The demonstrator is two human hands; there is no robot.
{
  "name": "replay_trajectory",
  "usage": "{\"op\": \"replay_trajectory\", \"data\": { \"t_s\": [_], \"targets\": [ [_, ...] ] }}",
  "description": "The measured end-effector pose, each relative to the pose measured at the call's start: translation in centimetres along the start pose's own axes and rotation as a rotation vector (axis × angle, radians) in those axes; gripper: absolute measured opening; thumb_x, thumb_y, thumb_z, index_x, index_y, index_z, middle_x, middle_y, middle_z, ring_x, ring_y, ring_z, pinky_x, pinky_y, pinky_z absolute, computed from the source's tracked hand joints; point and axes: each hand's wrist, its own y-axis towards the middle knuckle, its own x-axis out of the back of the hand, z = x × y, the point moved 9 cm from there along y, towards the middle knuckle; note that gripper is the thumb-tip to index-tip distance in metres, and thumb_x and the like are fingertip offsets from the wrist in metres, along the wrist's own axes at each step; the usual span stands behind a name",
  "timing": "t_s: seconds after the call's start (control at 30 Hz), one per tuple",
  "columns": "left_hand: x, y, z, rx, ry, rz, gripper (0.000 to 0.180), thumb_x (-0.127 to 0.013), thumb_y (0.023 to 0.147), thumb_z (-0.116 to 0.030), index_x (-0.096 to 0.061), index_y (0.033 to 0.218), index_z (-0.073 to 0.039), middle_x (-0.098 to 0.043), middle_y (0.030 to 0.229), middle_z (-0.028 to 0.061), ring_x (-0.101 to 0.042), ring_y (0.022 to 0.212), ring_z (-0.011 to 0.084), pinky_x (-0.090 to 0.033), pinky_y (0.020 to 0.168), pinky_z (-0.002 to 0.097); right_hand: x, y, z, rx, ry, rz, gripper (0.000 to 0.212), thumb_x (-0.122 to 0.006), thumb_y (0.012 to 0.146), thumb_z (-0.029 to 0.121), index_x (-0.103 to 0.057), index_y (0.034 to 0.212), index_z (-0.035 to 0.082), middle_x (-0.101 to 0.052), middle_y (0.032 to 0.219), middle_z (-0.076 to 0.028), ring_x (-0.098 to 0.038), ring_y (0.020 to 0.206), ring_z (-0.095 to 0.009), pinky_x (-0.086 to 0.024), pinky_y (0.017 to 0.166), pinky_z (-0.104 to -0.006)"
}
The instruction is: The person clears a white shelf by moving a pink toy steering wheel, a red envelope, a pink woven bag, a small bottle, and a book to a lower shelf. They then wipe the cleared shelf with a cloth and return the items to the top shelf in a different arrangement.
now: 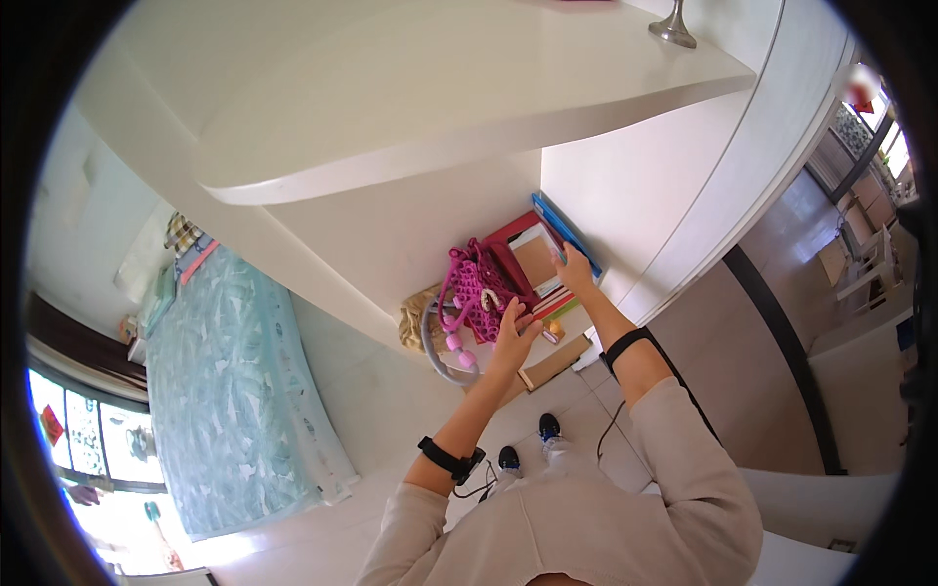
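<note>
My left hand point(514, 337) has its fingers apart, right beside a magenta woven bag point(477, 298) with pink beads; I cannot tell if it touches. Past the bag's left side are a grey ring-shaped handle point(430, 342) and a crumpled tan bag point(414, 318). My right hand point(575, 268) reaches in on the right with fingers stretched out, close to a blue folder point(557, 223) leaning against the side wall. Between the hands lie a red folder point(509, 234) and a brown board point(533, 262) with a pale border. A small yellow-orange item point(554, 330) sits near the front.
A curved white shelf point(469, 146) juts out above my hands, with a metal stand point(673, 27) on it. Below, a brown wooden strip point(555, 364) lies near my shoes point(549, 426). A bed with a pale blue cover point(230, 391) stands at the left.
</note>
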Motion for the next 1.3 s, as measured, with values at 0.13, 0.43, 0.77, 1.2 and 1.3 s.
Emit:
{"op": "replay_trajectory", "data": {
  "t_s": [0.13,0.43,0.77,1.2,1.3],
  "targets": [
    [-0.3,0.5,-4.0,-0.113,0.185,0.243,0.073,-0.069,0.092,-0.017,-0.030,0.151,0.000,-0.042,0.146,0.0186,-0.050,0.128,0.0256,-0.044,0.104,0.0361,2.7,-0.9,4.4,0.344,-0.005,-0.047,0.053,-0.068,0.086,0.023,-0.053,0.127,-0.009,-0.057,0.125,-0.030,-0.055,0.112,-0.045,-0.044,0.099,-0.0480],
    [-8.5,-12.7,-37.2,-0.699,0.544,0.634,0.048,-0.064,0.091,0.000,-0.052,0.137,-0.002,-0.051,0.140,0.0150,-0.059,0.117,0.0270,-0.050,0.096,0.0364,30.9,-6.9,32.5,0.780,0.277,0.425,0.039,-0.067,0.086,0.000,-0.063,0.124,0.007,-0.069,0.106,-0.010,-0.067,0.089,-0.024,-0.054,0.075,-0.0347],
    [-6.6,-16.3,-52.5,-1.254,0.799,0.303,0.039,-0.059,0.089,0.004,-0.062,0.127,-0.002,-0.059,0.134,0.0135,-0.058,0.118,0.0272,-0.047,0.098,0.0361,49.0,-1.0,41.4,0.865,0.044,-0.444,0.016,-0.063,0.094,0.011,-0.071,0.108,0.007,-0.070,0.099,-0.005,-0.063,0.084,-0.013,-0.050,0.068,-0.0258],
    [1.6,-10.8,-53.7,-1.110,1.004,-0.124,0.032,-0.050,0.099,-0.012,-0.059,0.130,-0.007,-0.048,0.145,0.0146,-0.043,0.135,0.0330,-0.037,0.109,0.0388,32.0,13.7,44.7,0.296,-1.009,0.260,0.027,-0.058,0.086,0.002,-0.070,0.110,0.000,-0.064,0.121,-0.017,-0.051,0.126,-0.032,-0.052,0.085,-0.0414],
    [2.0,-11.3,-54.0,-1.150,1.023,-0.134,0.034,-0.052,0.096,-0.010,-0.058,0.129,-0.006,-0.051,0.142,0.0162,-0.045,0.132,0.0345,-0.037,0.109,0.0414,31.8,13.5,45.4,0.195,-1.039,0.251,0.040,-0.063,0.081,0.000,-0.068,0.120,0.005,-0.061,0.128,-0.015,-0.046,0.130,-0.033,-0.051,0.093,-0.0418]
  ]
}}
